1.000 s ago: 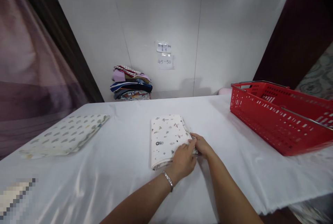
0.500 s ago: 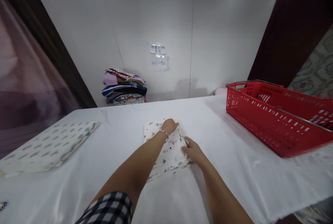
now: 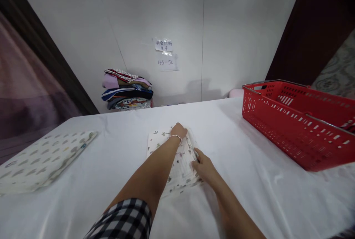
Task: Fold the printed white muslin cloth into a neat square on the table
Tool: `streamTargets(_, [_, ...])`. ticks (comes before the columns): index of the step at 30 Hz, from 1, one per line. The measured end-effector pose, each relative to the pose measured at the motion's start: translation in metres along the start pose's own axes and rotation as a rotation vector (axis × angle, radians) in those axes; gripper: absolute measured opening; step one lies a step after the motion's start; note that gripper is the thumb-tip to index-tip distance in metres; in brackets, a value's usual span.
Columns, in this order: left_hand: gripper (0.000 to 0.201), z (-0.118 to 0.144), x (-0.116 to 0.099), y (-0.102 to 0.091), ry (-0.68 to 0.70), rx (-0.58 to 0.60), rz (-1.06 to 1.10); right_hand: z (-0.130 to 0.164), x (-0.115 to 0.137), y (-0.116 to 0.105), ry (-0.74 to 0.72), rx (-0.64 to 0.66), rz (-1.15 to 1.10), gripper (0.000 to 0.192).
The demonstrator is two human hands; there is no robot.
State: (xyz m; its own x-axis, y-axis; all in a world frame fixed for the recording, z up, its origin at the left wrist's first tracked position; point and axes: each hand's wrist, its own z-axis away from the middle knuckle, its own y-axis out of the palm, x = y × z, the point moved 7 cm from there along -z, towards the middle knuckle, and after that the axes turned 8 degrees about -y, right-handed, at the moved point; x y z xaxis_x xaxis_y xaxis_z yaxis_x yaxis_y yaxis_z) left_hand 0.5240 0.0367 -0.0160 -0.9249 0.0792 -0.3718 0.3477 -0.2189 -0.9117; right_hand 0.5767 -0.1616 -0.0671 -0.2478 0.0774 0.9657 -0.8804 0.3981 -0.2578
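Both hands rest on the small white folded cloth with tiny prints (image 3: 172, 157), its long side pointing away: the left hand (image 3: 179, 130) presses flat at the far end, the right hand (image 3: 202, 165) pinches the near right edge.

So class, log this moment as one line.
left hand: far edge of folded cloth | right hand: near right edge | table

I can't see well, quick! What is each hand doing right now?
Left hand: resting on the far edge of the folded printed cloth; grip cannot be told.
Right hand: pinching the cloth's right edge.
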Motion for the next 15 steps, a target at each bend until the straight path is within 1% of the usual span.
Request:
streamTargets(3, [0.046,-0.002,-0.004,-0.003,0.041,-0.003,-0.022,0.002,0.001,0.000,0.007,0.010,-0.010,0.067])
streamTargets(10, [0.032,-0.015,-0.011,-0.007,0.098,0.054,-0.048,0.005,0.006,-0.002,0.023,0.014,0.027,0.069])
streamTargets(15, [0.029,-0.025,-0.017,-0.006,0.144,0.060,-0.046,0.005,0.010,-0.002,-0.007,0.032,0.043,0.067])
